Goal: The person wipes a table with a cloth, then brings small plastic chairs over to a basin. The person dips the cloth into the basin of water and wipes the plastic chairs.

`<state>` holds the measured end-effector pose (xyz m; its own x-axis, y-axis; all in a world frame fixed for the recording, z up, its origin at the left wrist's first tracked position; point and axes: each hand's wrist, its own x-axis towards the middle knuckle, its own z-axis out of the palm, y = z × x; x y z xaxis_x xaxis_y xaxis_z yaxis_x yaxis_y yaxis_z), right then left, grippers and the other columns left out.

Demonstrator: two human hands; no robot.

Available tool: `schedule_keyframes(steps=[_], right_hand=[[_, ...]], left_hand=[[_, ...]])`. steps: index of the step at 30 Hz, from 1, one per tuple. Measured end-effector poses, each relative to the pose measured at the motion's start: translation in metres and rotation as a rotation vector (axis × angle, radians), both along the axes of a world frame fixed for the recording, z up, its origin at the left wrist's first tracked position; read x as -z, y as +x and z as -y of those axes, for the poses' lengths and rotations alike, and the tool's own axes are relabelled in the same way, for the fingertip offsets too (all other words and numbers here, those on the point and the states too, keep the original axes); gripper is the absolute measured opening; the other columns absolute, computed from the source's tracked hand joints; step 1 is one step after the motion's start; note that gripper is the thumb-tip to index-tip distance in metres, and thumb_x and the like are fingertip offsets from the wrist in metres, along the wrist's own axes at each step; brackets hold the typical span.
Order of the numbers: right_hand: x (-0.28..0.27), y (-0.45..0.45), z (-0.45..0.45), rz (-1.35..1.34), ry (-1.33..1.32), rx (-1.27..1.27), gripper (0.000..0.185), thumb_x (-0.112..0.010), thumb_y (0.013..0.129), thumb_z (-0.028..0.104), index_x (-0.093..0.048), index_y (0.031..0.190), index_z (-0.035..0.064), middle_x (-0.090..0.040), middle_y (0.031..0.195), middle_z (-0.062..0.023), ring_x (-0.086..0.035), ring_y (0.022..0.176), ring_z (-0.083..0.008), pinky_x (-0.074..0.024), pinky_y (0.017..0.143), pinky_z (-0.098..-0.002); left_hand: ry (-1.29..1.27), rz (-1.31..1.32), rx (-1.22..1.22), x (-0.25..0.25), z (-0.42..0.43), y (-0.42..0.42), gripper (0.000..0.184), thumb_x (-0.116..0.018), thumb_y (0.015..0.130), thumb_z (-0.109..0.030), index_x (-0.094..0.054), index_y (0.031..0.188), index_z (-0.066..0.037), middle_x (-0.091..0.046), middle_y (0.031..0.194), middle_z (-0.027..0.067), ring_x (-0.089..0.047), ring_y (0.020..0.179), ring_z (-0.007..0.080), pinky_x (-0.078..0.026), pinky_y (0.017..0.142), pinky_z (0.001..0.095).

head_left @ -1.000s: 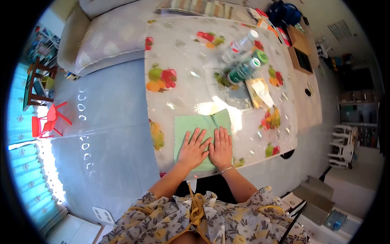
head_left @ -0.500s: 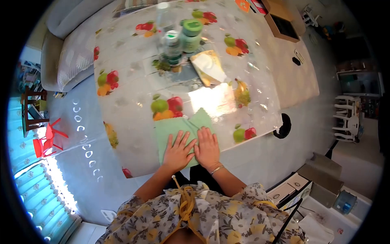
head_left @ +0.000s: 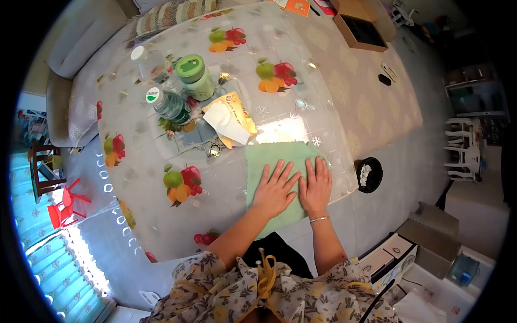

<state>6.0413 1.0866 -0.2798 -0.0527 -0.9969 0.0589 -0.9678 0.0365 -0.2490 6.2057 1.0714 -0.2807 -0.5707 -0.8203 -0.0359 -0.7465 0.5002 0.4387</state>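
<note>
A pale green cloth (head_left: 258, 172) lies spread on the fruit-patterned tablecloth (head_left: 221, 226) near the table's front right. My left hand (head_left: 276, 191) rests flat on it with the fingers spread. Beside it my right hand (head_left: 316, 185) also presses flat on the cloth, fingers stretched forward, a bracelet at the wrist. Neither hand grips anything. Just beyond the cloth lies a yellow tissue packet (head_left: 237, 116) with a white tissue sticking out.
Behind the packet stand a green-lidded jar (head_left: 196, 81), a white-capped bottle (head_left: 171, 105) and a clear bottle (head_left: 153, 64). An open cardboard box (head_left: 361, 32) sits at the far right. A black bin (head_left: 369, 175) stands on the floor right of the table.
Both hands and the green cloth have moved to the right and a little forward over the table. The view has shifted, so the bottles and packet appear farther left and lower.
</note>
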Motion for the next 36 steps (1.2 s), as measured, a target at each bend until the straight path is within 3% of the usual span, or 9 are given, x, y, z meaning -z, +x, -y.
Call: schedule_keyframes(steps=[12, 21, 29, 36], right_hand=[[0.006, -0.047, 0.106, -0.056, -0.042, -0.144, 0.05, -0.049, 0.095, 0.029, -0.046, 0.142, 0.0121, -0.037, 0.151, -0.0173, -0.032, 0.14, -0.0354, -0.0243, 0.113, -0.0501], [0.011, -0.039, 0.269, 0.102, -0.092, -0.4, 0.05, -0.053, 0.093, 0.028, -0.048, 0.141, 0.0128, -0.038, 0.15, -0.0161, -0.033, 0.14, -0.0327, -0.0243, 0.114, -0.0482], [0.018, -0.011, 0.382, 0.089, -0.117, -0.389, 0.048, -0.048, 0.097, 0.031, -0.047, 0.142, 0.0152, -0.037, 0.151, -0.0144, -0.031, 0.141, -0.0323, -0.0225, 0.115, -0.0482], [0.025, 0.02, 0.485, 0.086, -0.193, -0.355, 0.047, -0.05, 0.095, 0.03, -0.051, 0.139, 0.0132, -0.041, 0.148, -0.0166, -0.034, 0.139, -0.0334, -0.0246, 0.114, -0.049]], left_hand=[[0.024, 0.029, -0.1, 0.003, 0.079, -0.05, 0.059, -0.046, 0.096, -0.043, -0.037, 0.149, -0.018, -0.027, 0.158, 0.0026, -0.014, 0.148, 0.0246, -0.008, 0.119, 0.0509], [-0.167, 0.025, -0.476, 0.007, 0.197, -0.061, 0.059, -0.06, 0.088, -0.038, -0.048, 0.142, -0.017, -0.038, 0.153, 0.0032, -0.027, 0.144, 0.0263, -0.017, 0.117, 0.054], [-0.243, 0.047, -0.55, 0.011, 0.306, -0.036, 0.055, -0.061, 0.087, -0.038, -0.052, 0.139, -0.021, -0.04, 0.151, 0.0031, -0.029, 0.143, 0.0267, -0.02, 0.116, 0.0549], [-0.331, 0.007, -0.512, 0.019, 0.414, -0.004, 0.053, -0.061, 0.087, -0.036, -0.054, 0.136, -0.02, -0.043, 0.149, 0.0042, -0.032, 0.141, 0.0281, -0.023, 0.114, 0.0551]])
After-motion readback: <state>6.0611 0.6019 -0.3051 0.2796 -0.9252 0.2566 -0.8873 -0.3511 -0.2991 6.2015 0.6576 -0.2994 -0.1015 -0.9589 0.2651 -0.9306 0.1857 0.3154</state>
